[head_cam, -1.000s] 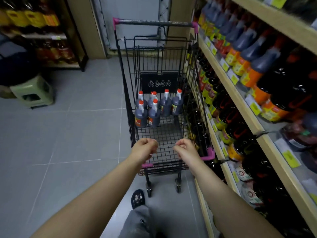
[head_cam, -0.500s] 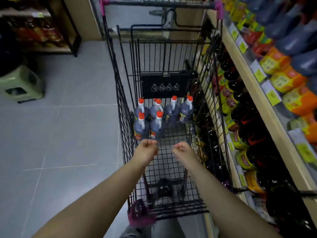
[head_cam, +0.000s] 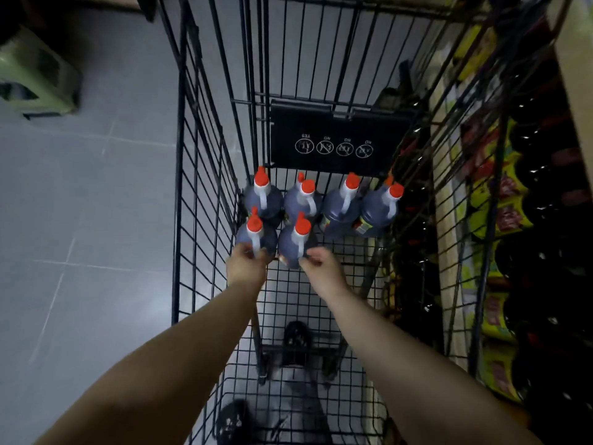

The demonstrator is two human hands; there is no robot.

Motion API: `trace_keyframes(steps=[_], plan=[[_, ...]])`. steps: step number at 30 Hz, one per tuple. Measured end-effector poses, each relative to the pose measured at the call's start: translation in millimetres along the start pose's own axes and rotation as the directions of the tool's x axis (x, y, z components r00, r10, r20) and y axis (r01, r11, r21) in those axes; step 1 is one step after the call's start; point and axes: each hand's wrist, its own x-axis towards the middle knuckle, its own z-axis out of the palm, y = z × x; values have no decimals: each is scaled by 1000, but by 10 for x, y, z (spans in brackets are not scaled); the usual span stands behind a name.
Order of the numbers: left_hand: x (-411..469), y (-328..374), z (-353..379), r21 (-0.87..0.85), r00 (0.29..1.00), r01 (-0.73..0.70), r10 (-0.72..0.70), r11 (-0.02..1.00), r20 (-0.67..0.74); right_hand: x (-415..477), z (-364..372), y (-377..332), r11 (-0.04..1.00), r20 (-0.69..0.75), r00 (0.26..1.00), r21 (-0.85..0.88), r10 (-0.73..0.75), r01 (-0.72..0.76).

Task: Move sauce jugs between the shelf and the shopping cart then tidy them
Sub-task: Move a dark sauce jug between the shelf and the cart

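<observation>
Several dark sauce jugs with red caps and white handles stand at the far end of the black wire shopping cart. Two stand in front of the back row. My left hand curls round the handle of the front left jug. My right hand pinches the lower end of the handle of the front right jug. Both hands are blurred by motion. The back-row jugs stand untouched.
A shelf packed with dark bottles and yellow labels runs close along the cart's right side. A black flap with pictograms hangs behind the jugs. A green stool stands on the grey tiled floor at far left. My shoe shows through the cart's floor.
I leaned over the cart, and both hands went forward from above the near end down to the two front jugs, closing on their handles.
</observation>
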Motion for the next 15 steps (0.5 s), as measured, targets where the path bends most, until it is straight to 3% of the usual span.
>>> trace_keyframes(steps=[4, 8, 12, 15], plan=[[57, -37, 33, 88, 993, -114, 115, 990, -12, 38, 129, 11, 1000, 25, 1000, 30, -4, 3], [-8, -110, 1, 96, 994, -102, 106, 990, -34, -15, 194, 5, 999, -42, 998, 14, -36, 37], [-89, -135, -172, 54, 996, -86, 85, 995, 20, -264, 216, 76, 1000, -104, 994, -8, -28, 27], [-285, -80, -346, 44, 983, -148, 142, 988, 114, -650, 186, -8, 991, -165, 985, 134, 42, -20]])
